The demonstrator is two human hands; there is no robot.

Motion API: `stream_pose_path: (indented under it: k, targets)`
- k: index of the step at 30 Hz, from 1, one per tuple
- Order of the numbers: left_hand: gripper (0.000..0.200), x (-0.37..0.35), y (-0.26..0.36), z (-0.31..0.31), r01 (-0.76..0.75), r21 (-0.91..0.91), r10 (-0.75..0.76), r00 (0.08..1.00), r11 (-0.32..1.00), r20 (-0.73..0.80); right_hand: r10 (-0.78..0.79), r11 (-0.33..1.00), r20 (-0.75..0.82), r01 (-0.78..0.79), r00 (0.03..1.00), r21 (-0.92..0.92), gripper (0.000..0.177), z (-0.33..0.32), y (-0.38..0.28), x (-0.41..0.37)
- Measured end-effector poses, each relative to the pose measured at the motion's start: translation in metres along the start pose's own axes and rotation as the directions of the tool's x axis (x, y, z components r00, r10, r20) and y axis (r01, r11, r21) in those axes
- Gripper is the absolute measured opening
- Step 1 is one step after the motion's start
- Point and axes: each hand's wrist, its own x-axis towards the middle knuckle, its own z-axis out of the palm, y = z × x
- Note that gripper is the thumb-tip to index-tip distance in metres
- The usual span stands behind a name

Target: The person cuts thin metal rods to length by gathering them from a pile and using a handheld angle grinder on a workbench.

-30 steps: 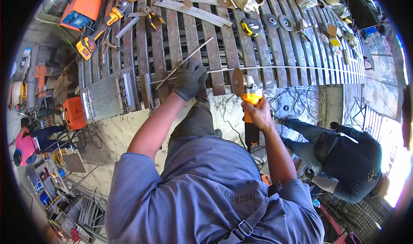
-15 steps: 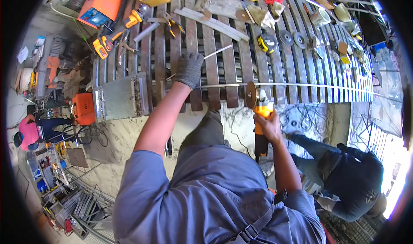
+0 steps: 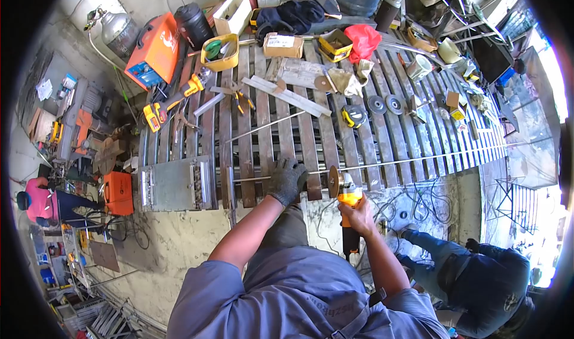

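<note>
My left hand (image 3: 288,182), in a dark grey glove, is closed over a long thin metal rod (image 3: 406,161) near the front edge of the slatted metal table (image 3: 266,153). The rod sticks out on both sides of the glove and runs far to the right. My bare right hand (image 3: 360,217) grips a yellow and black angle grinder (image 3: 350,196) by its body. Its brown cutting disc (image 3: 333,182) stands upright right at the rod, just right of the glove. A shorter thin rod (image 3: 266,127) lies slanted across the slats beyond my left hand.
Flat metal strips (image 3: 287,96), pliers (image 3: 239,99), a tape measure (image 3: 354,116) and grinding discs (image 3: 376,104) lie farther back. Another grinder (image 3: 191,86) rests at left, near an orange machine (image 3: 154,50). One person (image 3: 478,285) bends down at right; another (image 3: 45,200) is at far left.
My left hand has let go of the short rod, which now lies on the slats, and has come to the long rod. The camera view has tilted up; the grinder stays in my right hand.
</note>
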Motion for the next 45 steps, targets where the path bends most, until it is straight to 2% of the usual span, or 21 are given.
stream_pose_path:
  k: [2, 4, 7, 10, 16, 19, 22, 26, 29, 34, 37, 39, 42, 43, 45]
  targets:
    - [0.020, -0.002, 0.003, 0.002, 0.016, 0.073, -0.020, 0.999, 0.997, 0.050, -0.033, 0.999, 0.020, 0.033, 0.999, 0.020, 0.070, 0.005, 0.015, 0.004]
    - [0.020, -0.003, 0.004, 0.004, -0.005, 0.145, -0.004, 0.998, 0.989, 0.062, -0.010, 1.000, 0.036, 0.011, 0.999, -0.021, 0.071, 0.002, -0.005, -0.002]
    - [0.016, 0.000, 0.007, 0.006, 0.005, 0.156, -0.005, 1.000, 0.988, -0.001, -0.011, 1.000, 0.047, 0.013, 0.999, -0.029, 0.074, 0.010, 0.004, 0.003]
    - [0.014, 0.001, -0.003, 0.011, -0.104, 0.202, 0.060, 0.976, 0.974, 0.211, -0.028, 0.999, 0.031, 0.029, 0.999, -0.038, 0.074, 0.018, 0.016, 0.007]
    - [0.017, 0.000, -0.004, 0.016, -0.078, 0.196, 0.039, 0.981, 0.978, 0.191, -0.026, 0.999, 0.029, 0.027, 0.999, -0.039, 0.066, 0.020, 0.008, 0.006]
    - [0.018, 0.002, 0.000, 0.010, -0.015, 0.118, -0.007, 0.984, 0.993, 0.180, -0.027, 0.999, 0.044, 0.028, 0.999, -0.020, 0.068, 0.021, 0.008, 0.008]
    - [0.019, 0.004, 0.011, -0.002, 0.047, 0.121, -0.068, 0.981, 0.992, 0.181, -0.043, 0.999, 0.035, 0.044, 0.998, -0.025, 0.067, 0.020, 0.003, 0.007]
    - [0.020, 0.004, 0.005, 0.003, 0.022, 0.110, -0.044, 0.977, 0.994, 0.209, -0.046, 0.995, 0.013, 0.047, 0.999, -0.086, 0.067, 0.022, 0.009, 0.010]
    - [0.021, 0.003, 0.004, 0.006, 0.056, 0.067, -0.067, 0.979, 0.996, 0.192, -0.046, 0.999, 0.042, 0.047, 0.998, -0.015, 0.067, 0.019, 0.003, 0.007]
    - [0.024, 0.005, 0.009, -0.001, 0.072, 0.071, -0.083, 0.981, 0.995, 0.176, -0.027, 0.998, 0.027, 0.028, 0.999, -0.047, 0.067, 0.020, 0.001, 0.007]
    - [0.024, 0.003, -0.002, 0.008, -0.035, 0.107, 0.011, 0.977, 0.994, 0.215, -0.031, 0.998, 0.032, 0.032, 0.999, -0.049, 0.067, 0.022, 0.009, 0.012]
    - [0.023, 0.000, -0.005, 0.015, -0.025, 0.104, 0.003, 0.978, 0.994, 0.207, -0.066, 0.997, 0.033, 0.067, 0.997, -0.023, 0.066, 0.025, 0.018, 0.018]
    - [0.023, 0.000, -0.007, 0.019, -0.020, 0.086, 0.002, 0.978, 0.996, 0.206, 0.018, 0.999, 0.069, -0.020, 0.997, 0.030, 0.066, 0.028, 0.027, 0.025]
    - [0.023, 0.000, -0.007, 0.018, -0.020, 0.078, 0.004, 0.978, 0.997, 0.207, 0.003, 1.000, 0.057, -0.003, 0.998, 0.010, 0.064, 0.028, 0.026, 0.025]
    - [0.022, 0.000, -0.001, 0.012, 0.004, 0.067, -0.013, 0.991, 0.998, 0.132, -0.029, 0.999, 0.031, 0.030, 0.999, -0.031, 0.061, 0.026, 0.021, 0.024]
